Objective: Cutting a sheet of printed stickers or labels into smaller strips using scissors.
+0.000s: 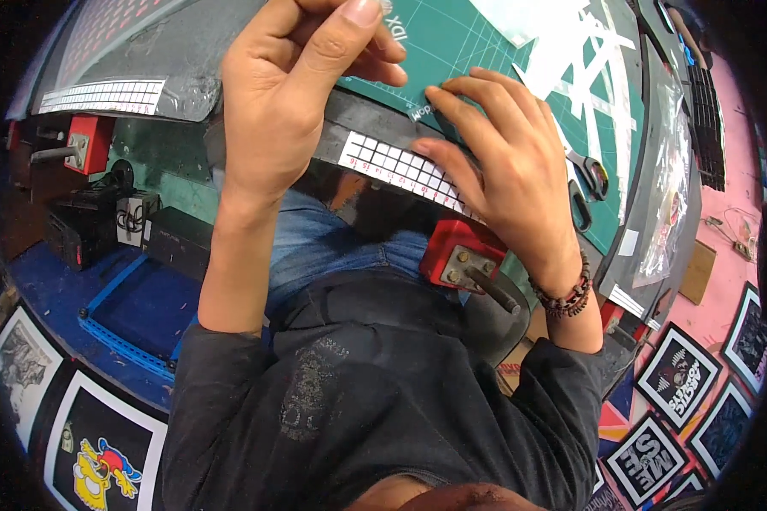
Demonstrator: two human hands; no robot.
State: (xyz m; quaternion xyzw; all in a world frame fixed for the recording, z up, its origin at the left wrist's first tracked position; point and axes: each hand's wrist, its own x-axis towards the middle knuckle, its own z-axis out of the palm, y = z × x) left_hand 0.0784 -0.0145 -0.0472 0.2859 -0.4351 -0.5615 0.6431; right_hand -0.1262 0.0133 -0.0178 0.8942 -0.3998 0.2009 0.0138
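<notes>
My left hand (285, 94) is raised over the near edge of the green cutting mat (435, 34). Its thumb and forefinger are pinched together at the top of the picture; a small pale bit shows at the tips, too small to name. My right hand (516, 153) rests at the mat's near edge with fingers stretched out and thumb apart, holding nothing. Beyond that hand, black-handled scissors (581, 204) lie on the mat, their blades partly hidden. White paper strips (590, 68) lie crossed over one another at the mat's right, near a larger white sheet (511, 17).
A white gridded ruler strip (400, 166) runs along the dark table edge. Below it juts a red bracket with a metal rod (490, 285). Clear plastic (663, 230) lies at the table's right. Framed pictures (677, 375) stand at lower right, and a blue metal frame (111, 294) at left.
</notes>
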